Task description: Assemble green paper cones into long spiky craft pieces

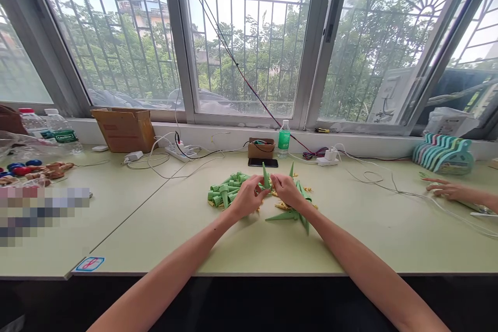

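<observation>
My left hand (249, 198) is closed, thumb and fingers pinching a green plastic spike (266, 175) that points up. Right beside it, my right hand (287, 190) has its fingers curled in near the spike's side; whatever they grip is hidden. To the left lies a pile of green plastic spikes with cylindrical heads (223, 193). Under and around my right hand are loose pointed green spikes (283, 216). Small yellow pieces (280, 205) are scattered between and beneath the hands, too small to make out fully.
Behind my hands are a black phone (263, 162), a small cardboard box (261, 148) and a green-labelled bottle (284, 138). White cables and power strips (182, 152) run along the wall. Another person's hand (447, 190) rests at right, near turquoise hangers (443, 155). A larger cardboard box (123, 132) stands left.
</observation>
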{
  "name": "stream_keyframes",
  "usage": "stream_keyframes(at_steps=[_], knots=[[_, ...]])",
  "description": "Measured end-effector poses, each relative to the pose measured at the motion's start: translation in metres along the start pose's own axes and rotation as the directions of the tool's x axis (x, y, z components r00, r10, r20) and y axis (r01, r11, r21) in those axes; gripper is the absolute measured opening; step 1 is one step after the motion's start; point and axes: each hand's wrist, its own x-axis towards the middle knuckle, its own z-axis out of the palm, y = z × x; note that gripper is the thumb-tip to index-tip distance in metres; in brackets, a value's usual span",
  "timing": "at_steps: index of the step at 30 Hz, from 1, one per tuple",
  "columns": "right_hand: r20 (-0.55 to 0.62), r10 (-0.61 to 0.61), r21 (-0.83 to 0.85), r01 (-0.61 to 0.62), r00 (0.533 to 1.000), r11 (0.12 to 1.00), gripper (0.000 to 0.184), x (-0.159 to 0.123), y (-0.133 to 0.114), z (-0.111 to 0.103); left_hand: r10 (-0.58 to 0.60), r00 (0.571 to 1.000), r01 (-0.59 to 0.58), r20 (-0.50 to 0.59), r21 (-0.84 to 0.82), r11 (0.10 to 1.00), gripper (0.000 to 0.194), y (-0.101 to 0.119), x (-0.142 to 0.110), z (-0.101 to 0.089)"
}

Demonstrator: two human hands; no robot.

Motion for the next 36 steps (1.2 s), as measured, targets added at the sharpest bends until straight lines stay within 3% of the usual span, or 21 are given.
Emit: stream_keyframes(at_steps=[11,19,30,36], knots=[[-0.017,-0.05,-0.018,0.05,0.999,0.999,0.047,0.0,-0.003,-0.001,0.102,0.994,-0.1,-0.045,0.028,0.995,0.019,-0.003,-0.001,0.0],[-0.065,-0.056,-0.058,0.052,0.996,0.997,0.047,0.0,-0.005,-0.001,0.087,0.992,-0.087,-0.089,0.008,0.996,0.026,0.0,0.0,0.002],[-0.209,0.016,-0.06,-0.029,0.978,0.998,0.045,0.0,-0.007,-0.005,-0.097,0.98,0.088,-0.173,-0.057,0.994,0.029,0.005,0.003,0.0],[-0.065,-0.034,-0.001,0.034,0.997,0.999,0.045,-0.004,-0.014,-0.001,-0.17,0.979,0.159,-0.112,-0.101,0.982,0.035,0.009,0.002,-0.001]])
